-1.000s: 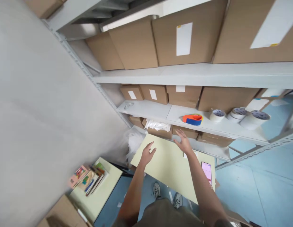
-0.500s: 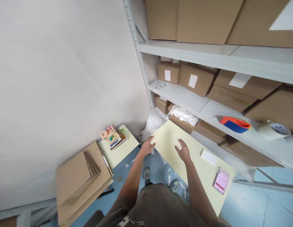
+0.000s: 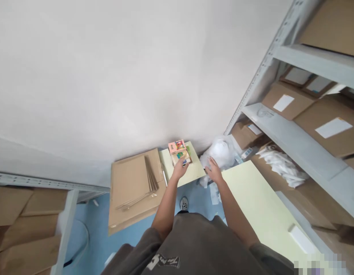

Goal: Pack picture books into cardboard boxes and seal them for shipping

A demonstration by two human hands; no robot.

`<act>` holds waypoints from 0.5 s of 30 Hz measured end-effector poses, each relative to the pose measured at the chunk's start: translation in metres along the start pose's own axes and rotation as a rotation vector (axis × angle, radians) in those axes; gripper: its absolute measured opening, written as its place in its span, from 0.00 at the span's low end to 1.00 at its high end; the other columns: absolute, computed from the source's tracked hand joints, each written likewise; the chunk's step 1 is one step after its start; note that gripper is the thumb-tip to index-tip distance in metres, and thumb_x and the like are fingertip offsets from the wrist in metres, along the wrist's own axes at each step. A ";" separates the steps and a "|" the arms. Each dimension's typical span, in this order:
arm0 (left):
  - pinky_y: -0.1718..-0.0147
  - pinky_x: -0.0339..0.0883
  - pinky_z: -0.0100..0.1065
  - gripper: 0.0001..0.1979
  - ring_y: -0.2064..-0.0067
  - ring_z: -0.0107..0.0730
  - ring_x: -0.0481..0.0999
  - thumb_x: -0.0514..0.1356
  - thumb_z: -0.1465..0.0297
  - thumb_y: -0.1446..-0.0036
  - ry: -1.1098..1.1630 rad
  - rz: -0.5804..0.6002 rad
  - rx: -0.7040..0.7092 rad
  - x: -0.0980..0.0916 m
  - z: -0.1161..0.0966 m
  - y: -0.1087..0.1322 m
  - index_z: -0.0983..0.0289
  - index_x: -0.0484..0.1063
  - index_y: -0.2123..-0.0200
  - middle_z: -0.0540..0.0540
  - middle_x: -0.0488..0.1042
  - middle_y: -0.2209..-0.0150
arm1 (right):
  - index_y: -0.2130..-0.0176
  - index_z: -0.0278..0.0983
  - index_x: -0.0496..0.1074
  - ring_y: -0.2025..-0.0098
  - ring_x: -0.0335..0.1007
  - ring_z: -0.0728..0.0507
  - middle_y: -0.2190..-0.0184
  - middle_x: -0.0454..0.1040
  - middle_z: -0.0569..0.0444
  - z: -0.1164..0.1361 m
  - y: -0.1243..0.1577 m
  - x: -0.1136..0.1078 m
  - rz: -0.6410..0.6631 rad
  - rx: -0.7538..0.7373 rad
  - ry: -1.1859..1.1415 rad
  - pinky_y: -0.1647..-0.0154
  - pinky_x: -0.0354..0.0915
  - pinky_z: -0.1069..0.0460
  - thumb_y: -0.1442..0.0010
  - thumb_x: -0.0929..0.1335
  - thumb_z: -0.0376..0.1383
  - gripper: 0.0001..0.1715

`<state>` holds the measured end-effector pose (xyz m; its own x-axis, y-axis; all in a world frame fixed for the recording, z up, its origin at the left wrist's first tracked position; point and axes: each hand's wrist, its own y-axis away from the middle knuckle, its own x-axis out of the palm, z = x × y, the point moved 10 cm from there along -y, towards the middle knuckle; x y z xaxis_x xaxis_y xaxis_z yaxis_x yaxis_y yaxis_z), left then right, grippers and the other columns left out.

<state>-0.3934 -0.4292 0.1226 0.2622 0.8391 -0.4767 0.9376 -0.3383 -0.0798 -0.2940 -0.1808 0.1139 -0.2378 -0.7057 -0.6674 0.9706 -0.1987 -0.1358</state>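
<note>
Several picture books lie in a small stack on a pale yellow low table against the wall. My left hand is over the near edge of that stack, fingers apart; I cannot tell whether it touches the books. My right hand is held open with nothing in it, in front of a bundled clear plastic bag and near the corner of the longer pale yellow table.
Flattened cardboard is stacked left of the books. A white box lies on the longer table. Shelving with cardboard boxes stands at right, with white cloth-like material below. Another rack with cartons is at left.
My view has turned left toward the wall and the books. Both hands have moved from the longer table to the low table, the left one reaching the book stack.
</note>
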 end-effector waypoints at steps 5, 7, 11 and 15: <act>0.34 0.66 0.52 0.27 0.33 0.54 0.73 0.65 0.65 0.36 0.075 -0.176 -0.195 -0.067 0.075 -0.030 0.65 0.74 0.36 0.68 0.74 0.35 | 0.25 0.38 0.62 0.22 0.51 0.34 0.23 0.58 0.45 0.037 -0.076 0.084 0.125 0.000 0.048 0.21 0.52 0.38 0.32 0.66 0.43 0.41; 0.37 0.69 0.51 0.27 0.37 0.53 0.76 0.64 0.63 0.36 0.116 -0.239 -0.276 -0.083 0.101 -0.037 0.65 0.74 0.36 0.68 0.76 0.37 | 0.24 0.38 0.61 0.22 0.51 0.34 0.23 0.58 0.45 0.047 -0.101 0.114 0.183 -0.007 0.078 0.21 0.52 0.37 0.33 0.66 0.42 0.42; 0.43 0.73 0.47 0.26 0.44 0.49 0.80 0.64 0.59 0.35 0.193 -0.275 -0.337 -0.087 0.134 -0.050 0.63 0.74 0.37 0.65 0.80 0.43 | 0.22 0.38 0.56 0.21 0.49 0.34 0.22 0.56 0.46 0.059 -0.142 0.170 0.346 -0.062 0.154 0.22 0.53 0.37 0.34 0.65 0.39 0.45; 0.45 0.74 0.45 0.26 0.45 0.49 0.81 0.64 0.61 0.36 0.226 -0.298 -0.371 -0.079 0.153 -0.059 0.65 0.74 0.38 0.68 0.80 0.43 | 0.21 0.34 0.53 0.20 0.44 0.34 0.21 0.50 0.44 0.064 -0.172 0.215 0.505 -0.083 0.339 0.22 0.51 0.38 0.35 0.65 0.36 0.48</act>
<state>-0.5038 -0.5404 0.0309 -0.0236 0.9607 -0.2767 0.9861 0.0679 0.1518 -0.5145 -0.3419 0.0403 0.2645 -0.4402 -0.8581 0.9631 0.1672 0.2111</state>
